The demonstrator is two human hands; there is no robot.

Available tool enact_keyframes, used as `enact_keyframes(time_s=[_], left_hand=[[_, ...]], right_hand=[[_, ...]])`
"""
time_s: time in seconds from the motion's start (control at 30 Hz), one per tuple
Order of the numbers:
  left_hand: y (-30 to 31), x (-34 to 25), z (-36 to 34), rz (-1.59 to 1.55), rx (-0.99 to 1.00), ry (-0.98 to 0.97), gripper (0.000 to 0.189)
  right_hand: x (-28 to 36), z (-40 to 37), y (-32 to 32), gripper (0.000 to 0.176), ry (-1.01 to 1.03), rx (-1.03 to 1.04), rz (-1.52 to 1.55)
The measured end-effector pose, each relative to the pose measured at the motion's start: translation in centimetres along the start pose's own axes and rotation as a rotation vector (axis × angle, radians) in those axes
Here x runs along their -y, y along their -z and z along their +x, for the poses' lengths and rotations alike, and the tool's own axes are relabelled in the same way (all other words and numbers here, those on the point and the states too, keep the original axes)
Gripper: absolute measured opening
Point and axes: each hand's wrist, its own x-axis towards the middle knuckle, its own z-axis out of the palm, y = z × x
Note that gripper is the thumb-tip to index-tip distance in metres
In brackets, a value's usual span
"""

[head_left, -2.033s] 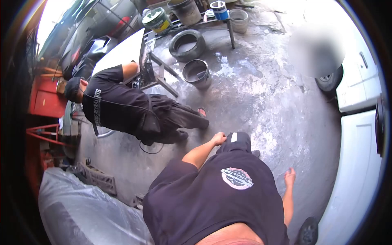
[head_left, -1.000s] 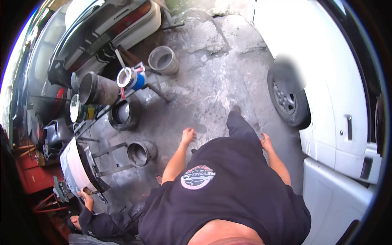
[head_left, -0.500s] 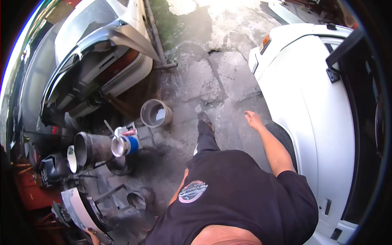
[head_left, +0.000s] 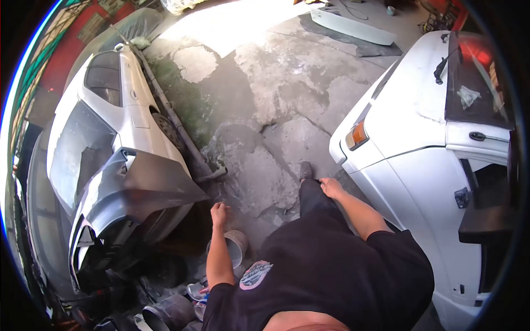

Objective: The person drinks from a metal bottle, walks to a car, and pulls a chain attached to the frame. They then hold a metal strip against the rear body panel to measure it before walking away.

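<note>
My left hand (head_left: pixel 220 213) hangs at the left with its fingers curled in and nothing visible in them. It is above a grey bucket (head_left: pixel 237 248) and beside the pointed edge of a loose grey car panel (head_left: pixel 149 190). On the other side, my right hand (head_left: pixel 331 188) has its fingers loosely folded, with no object to be seen in it. It is in front of my dark trouser leg (head_left: pixel 317 204), left of the white vehicle (head_left: pixel 408 187). One dark shoe (head_left: pixel 306 170) shows on the cracked concrete floor (head_left: pixel 248 171).
A white car (head_left: pixel 135 118) with dismantled rear parts stands at the left, a long pole (head_left: pixel 174 116) beside it. More containers (head_left: pixel 171 314) sit at the lower left. A long white panel (head_left: pixel 353 26) lies on dark sheeting at the back right.
The view has moved forward past the bucket and containers, which now sit lower. My left hand has come into view. My right hand's fingers have folded in, and a different step shows.
</note>
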Motion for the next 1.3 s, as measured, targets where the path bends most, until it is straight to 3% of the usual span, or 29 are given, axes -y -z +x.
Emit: enact_keyframes(time_s=[0.13, 0.23, 0.3, 0.33, 0.37, 0.4, 0.43, 0.53, 0.7, 0.77, 0.8, 0.87, 0.93, 0.97, 1.03, 1.1, 1.17, 1.23, 1.3], left_hand=[[-3.6, -9.8, 9.2, -0.147, -0.028, -0.019, 0.033], [-6.1, -10.9, 15.0, -0.170, -0.021, 0.021, 0.032], [-8.8, -10.7, 16.8, -0.231, -0.170, 0.262, 0.026], [-9.3, -9.5, 18.1, -0.292, -0.137, 0.374, 0.023], [-9.4, -7.3, 21.2, 0.319, 0.274, -0.005, 0.023], [-10.1, -9.8, 21.2, 0.803, 0.417, -0.564, 0.023], [-13.6, -11.0, 24.2, 0.670, 0.288, -0.171, 0.023], [-19.8, -20.8, 34.0, 0.454, 0.250, 0.075, 0.024], [-29.0, -35.1, 48.4, 0.390, 0.306, 0.099, 0.027], [-32.1, -39.6, 54.2, 0.415, 0.341, 0.084, 0.027], [-33.8, -41.7, 57.5, 0.435, 0.362, 0.076, 0.028], [-36.6, -45.6, 64.0, 0.487, 0.403, 0.067, 0.029], [-39.0, -49.8, 71.2, 0.543, 0.441, 0.046, 0.030], [-40.6, -52.0, 75.2, 0.570, 0.463, 0.029, 0.030], [-42.4, -57.3, 83.5, 0.618, 0.498, 0.035, 0.031], [-45.3, -64.0, 90.9, 0.632, 0.526, 0.096, 0.032], [-49.8, -72.5, 97.2, 0.634, 0.557, 0.150, 0.033], [-54.5, -80.7, 102.9, 0.644, 0.608, 0.110, 0.033], [-60.3, -89.3, 108.4, 0.630, 0.709, -0.025, 0.033]], right_hand=[[-1.1, 15.4, 1.7, 0.035, -0.038, 0.009, -0.023], [-2.3, 26.4, 2.9, 0.036, -0.001, 0.076, 0.030], [-2.1, 35.1, 7.7, 0.037, 0.047, 0.081, 0.015], [-1.3, 38.7, 9.8, 0.038, 0.071, 0.082, 0.048], [0.0, 42.9, 13.2, 0.039, 0.094, 0.070, 0.059], [0.1, 45.5, 16.0, 0.039, 0.098, 0.073, 0.055], [0.1, 49.3, 18.4, 0.039, 0.069, 0.081, 0.091], [0.5, 58.2, 25.4, 0.039, 0.145, -0.136, 0.218], [-1.8, 66.0, 32.6, 0.040, 0.135, -0.329, 0.303], [-3.6, 68.5, 33.9, 0.041, -0.064, -0.128, 0.577], [-4.7, 70.2, 34.7, 0.041, -0.074, -0.147, 0.577], [-8.2, 73.7, 36.2, 0.042, -0.292, -0.131, 0.787], [-13.5, 78.3, 36.1, 0.043, -0.371, -0.273, 0.725], [-15.5, 80.4, 37.0, 0.042, -0.559, -0.254, 0.695], [-19.4, 85.2, 36.8, 0.042, -0.583, -0.435, 0.579], [-22.6, 90.6, 36.6, 0.044, -0.881, -0.279, 0.351], [-22.6, 94.9, 36.4, 0.045, -0.918, -0.576, 0.429], [-19.7, 98.5, 40.2, 0.048, -0.718, -0.334, 0.125], [-17.7, 103.6, 42.9, 0.050, -0.678, -0.340, 0.282]])
